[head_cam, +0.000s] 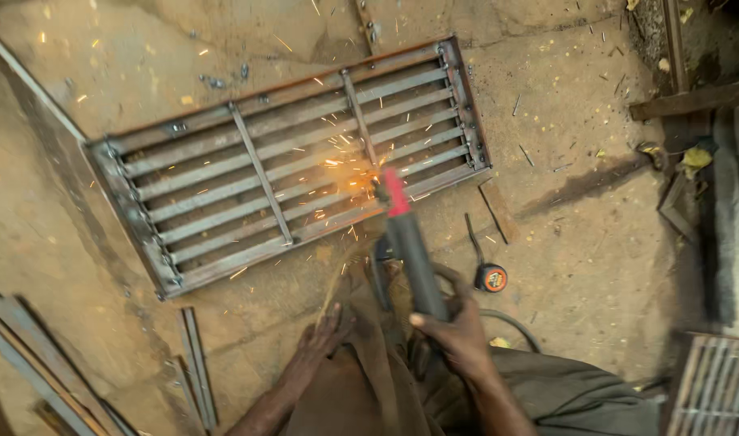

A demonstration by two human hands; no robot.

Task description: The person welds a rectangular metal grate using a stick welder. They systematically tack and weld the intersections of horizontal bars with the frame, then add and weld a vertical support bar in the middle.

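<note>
My right hand (pixel 458 335) grips the dark handle of a welding electrode holder (pixel 410 242) with a red tip. Its tip touches the near rail of a rectangular steel grille (pixel 289 165) lying on the dirt floor. Orange sparks fly from the contact point (pixel 361 173) across the slats. My left hand (pixel 325 335) rests on my knee over brown cloth, fingers spread, holding nothing.
A tape measure (pixel 492 278) lies on the floor right of the holder. Loose flat steel strips (pixel 196 363) lie at lower left, with angle bars (pixel 30 363) beside them. Another grille (pixel 717 391) sits at lower right. Scrap metal (pixel 684 101) is at upper right.
</note>
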